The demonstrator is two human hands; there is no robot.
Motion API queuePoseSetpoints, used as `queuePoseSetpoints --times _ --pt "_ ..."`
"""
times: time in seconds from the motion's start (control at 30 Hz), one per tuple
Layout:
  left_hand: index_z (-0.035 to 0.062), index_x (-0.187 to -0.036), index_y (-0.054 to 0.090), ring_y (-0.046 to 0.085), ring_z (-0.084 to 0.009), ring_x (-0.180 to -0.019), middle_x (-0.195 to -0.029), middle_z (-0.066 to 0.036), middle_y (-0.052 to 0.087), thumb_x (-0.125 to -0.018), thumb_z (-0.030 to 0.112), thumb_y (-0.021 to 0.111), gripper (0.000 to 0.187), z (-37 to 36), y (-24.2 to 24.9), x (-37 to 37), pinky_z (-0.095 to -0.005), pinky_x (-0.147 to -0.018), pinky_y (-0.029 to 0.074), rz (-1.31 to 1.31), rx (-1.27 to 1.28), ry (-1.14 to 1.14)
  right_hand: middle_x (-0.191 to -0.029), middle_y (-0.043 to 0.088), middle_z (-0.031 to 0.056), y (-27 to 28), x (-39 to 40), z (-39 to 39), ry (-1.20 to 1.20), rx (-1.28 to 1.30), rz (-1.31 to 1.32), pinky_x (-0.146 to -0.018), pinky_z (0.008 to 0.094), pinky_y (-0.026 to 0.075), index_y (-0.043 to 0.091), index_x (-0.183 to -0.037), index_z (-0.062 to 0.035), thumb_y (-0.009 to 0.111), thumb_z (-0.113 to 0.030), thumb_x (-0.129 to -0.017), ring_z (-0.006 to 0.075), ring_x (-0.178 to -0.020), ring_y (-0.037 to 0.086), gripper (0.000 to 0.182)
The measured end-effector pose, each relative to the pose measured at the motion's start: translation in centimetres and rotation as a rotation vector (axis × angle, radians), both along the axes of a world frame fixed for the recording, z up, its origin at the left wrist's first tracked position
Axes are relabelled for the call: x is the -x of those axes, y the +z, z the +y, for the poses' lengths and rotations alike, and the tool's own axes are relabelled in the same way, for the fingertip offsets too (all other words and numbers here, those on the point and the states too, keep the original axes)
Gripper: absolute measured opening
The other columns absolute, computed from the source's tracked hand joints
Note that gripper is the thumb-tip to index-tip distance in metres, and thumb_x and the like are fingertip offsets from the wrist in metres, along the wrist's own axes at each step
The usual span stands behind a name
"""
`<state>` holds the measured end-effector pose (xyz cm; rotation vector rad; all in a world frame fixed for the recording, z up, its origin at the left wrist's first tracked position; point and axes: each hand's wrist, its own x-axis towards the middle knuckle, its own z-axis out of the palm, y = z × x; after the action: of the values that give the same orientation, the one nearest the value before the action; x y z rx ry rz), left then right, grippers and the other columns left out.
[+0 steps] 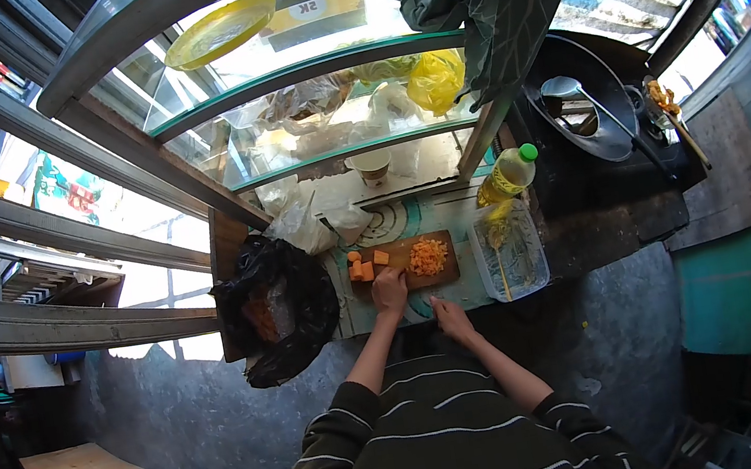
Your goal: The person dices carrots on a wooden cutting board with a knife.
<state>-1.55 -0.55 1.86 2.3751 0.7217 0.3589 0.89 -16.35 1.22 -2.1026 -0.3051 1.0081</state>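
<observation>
A brown cutting board (448, 274) lies on the counter in front of me. Orange carrot chunks (362, 269) are grouped on its left part, and a heap of finely diced carrot (428, 257) sits to the right. My left hand (391, 291) is closed at the board's near edge, just below the chunks; its fingers cover whatever it grips. My right hand (452, 318) is closed off the near edge of the board, lower and to the right. What it holds is too small and hidden to make out.
A black plastic bag (278, 297) stands left of the board. On the right are a clear plastic container (508, 253), a green-capped oil bottle (510, 174) and a wok with a ladle (585, 101). Behind rises a glass display case (303, 72); a paper cup (371, 167) stands near it.
</observation>
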Motion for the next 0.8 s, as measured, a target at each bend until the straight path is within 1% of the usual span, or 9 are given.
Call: queuePoseSetpoints --times 0.1,0.2,0.23,0.3,0.33,0.4,0.63,0.7,0.8 --pt "0.0033 -0.079 0.065 0.058 -0.0275 -0.073 -0.074 -0.012 0.058 -0.071 0.008 0.062 0.01 -0.1 -0.2 0.1 -0.0359 -0.065 0.048 0.004 -0.025 0.013 -0.087 0.057 0.026 1.4 0.2 0.1 0.028 0.074 -0.054 -0.074 0.0442 0.039 0.056 -0.085 0.0038 0.027 -0.045 -0.09 0.0441 -0.088 0.05 0.057" --pt "0.0038 -0.078 0.066 0.057 -0.0267 -0.073 -0.074 -0.01 0.057 -0.07 0.008 0.064 0.01 -0.2 -0.8 -0.1 -0.0354 -0.064 0.048 0.007 -0.101 0.003 -0.092 0.055 0.0273 1.8 0.2 0.8 0.073 0.142 -0.131 -0.078 0.045 0.038 0.057 -0.092 0.003 0.027 -0.045 -0.09 0.0429 -0.094 0.049 0.056" --pt "0.0038 -0.078 0.066 0.057 -0.0267 -0.073 -0.074 -0.01 0.057 -0.07 0.008 0.064 0.01 -0.2 -0.7 -0.1 -0.0354 -0.064 0.048 0.009 -0.1 0.005 -0.092 0.055 0.0273 1.1 0.0 0.9 0.075 0.143 -0.13 -0.078 0.045 0.038 0.057 -0.092 0.003 0.027 -0.045 -0.09 0.0429 -0.094 0.049 0.056" --pt "0.0037 -0.077 0.066 0.055 -0.0256 -0.074 -0.075 -0.009 0.057 -0.068 0.008 0.065 0.009 -0.1 -0.4 0.1 -0.0341 -0.064 0.048 -0.021 -0.18 -0.038 -0.074 0.053 0.0261 0.6 -0.4 1.8 0.01 -0.003 -0.172 -0.067 0.0424 0.038 0.051 -0.076 0.0061 0.028 -0.046 -0.09 0.0416 -0.075 0.052 0.059" --pt "0.0037 -0.077 0.066 0.055 -0.0256 -0.074 -0.075 -0.009 0.057 -0.068 0.008 0.065 0.009 0.0 -0.2 0.2 -0.0341 -0.064 0.048 -0.02 -0.183 -0.033 -0.074 0.053 0.0261 1.0 -0.5 2.0 0.014 -0.006 -0.171 -0.067 0.0424 0.038 0.051 -0.076 0.0061 0.028 -0.046 -0.09 0.0416 -0.075 0.052 0.059" --pt "0.0034 -0.076 0.066 0.055 -0.0251 -0.073 -0.075 -0.009 0.056 -0.068 0.007 0.065 0.009 -0.1 -0.2 0.2 -0.0331 -0.065 0.047 -0.04 -0.175 0.014 -0.094 0.056 0.0265 1.7 -0.8 1.9 0.055 0.131 -0.005 -0.081 0.0449 0.038 0.057 -0.095 0.0022 0.027 -0.044 -0.09 0.0425 -0.098 0.048 0.055" --pt "0.0032 -0.076 0.066 0.055 -0.0246 -0.073 -0.073 -0.009 0.055 -0.067 0.005 0.064 0.009 -0.2 -1.2 0.6 -0.0337 -0.066 0.047 -0.064 -0.193 0.001 -0.093 0.056 0.0263 2.8 0.5 0.9 0.079 0.15 -0.073 -0.079 0.0456 0.039 0.058 -0.092 0.0021 0.027 -0.043 -0.09 0.0422 -0.095 0.049 0.055" --pt "0.0029 -0.076 0.066 0.055 -0.0245 -0.073 -0.074 -0.009 0.055 -0.068 0.005 0.063 0.009 -0.2 -1.0 0.5 -0.0334 -0.066 0.047 -0.072 -0.142 0.001 -0.079 0.056 0.0265 2.0 0.5 1.4 0.032 0.143 -0.217 -0.07 0.0451 0.038 0.054 -0.078 0.005 0.028 -0.046 -0.09 0.0434 -0.083 0.052 0.059" --pt "0.0035 -0.077 0.066 0.055 -0.0241 -0.074 -0.073 -0.008 0.055 -0.069 0.005 0.063 0.008 -0.2 -0.6 0.5 -0.0336 -0.065 0.047 -0.065 -0.118 -0.002 -0.074 0.056 0.0245 0.3 0.0 1.7 0.026 0.056 -0.236 -0.068 0.0438 0.039 0.053 -0.078 0.0053 0.028 -0.047 -0.09 0.0421 -0.076 0.052 0.059"
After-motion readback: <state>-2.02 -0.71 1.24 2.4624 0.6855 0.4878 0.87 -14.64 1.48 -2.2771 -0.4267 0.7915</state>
